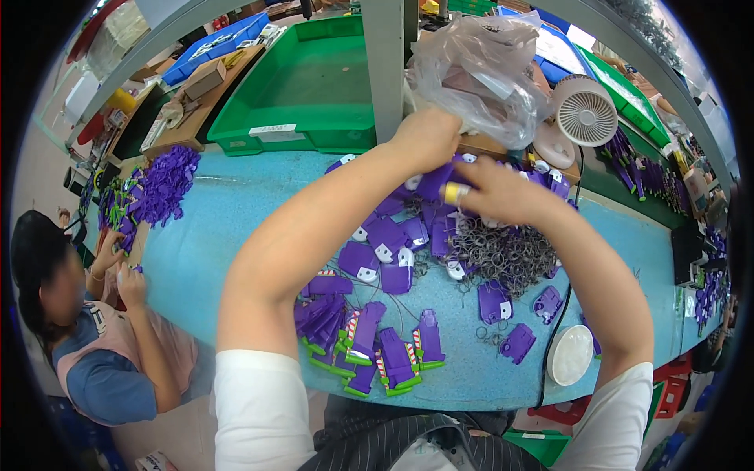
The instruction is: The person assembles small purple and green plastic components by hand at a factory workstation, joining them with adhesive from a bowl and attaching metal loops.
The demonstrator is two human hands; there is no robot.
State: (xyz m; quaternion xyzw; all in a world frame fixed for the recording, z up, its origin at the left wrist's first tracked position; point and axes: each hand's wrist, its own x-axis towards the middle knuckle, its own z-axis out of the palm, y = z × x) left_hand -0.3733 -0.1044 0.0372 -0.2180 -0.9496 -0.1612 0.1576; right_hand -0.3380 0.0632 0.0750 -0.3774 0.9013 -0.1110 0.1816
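Note:
My left hand (pixel 430 137) reaches to the back of the table, by the lower edge of a clear plastic bag (pixel 479 74). Its fingers look curled together, and what they hold is hidden. Just to the right, my right hand (pixel 503 191) hovers over the pile, smeared by motion, with a yellow wrap on one finger. Beside its fingertips is a purple plastic piece (pixel 434 183); I cannot tell whether they touch it. Purple parts with white ends (pixel 385 235) lie below, next to a heap of dark metal rings (pixel 506 255).
Purple-and-green pieces (pixel 365 345) lie near the front edge. A white round lid (pixel 569 355) and a black cable are at right. A green tray (pixel 306 86), a small white fan (pixel 585 110) and a metal post (pixel 385 71) stand behind. A co-worker (pixel 118 330) sits at left.

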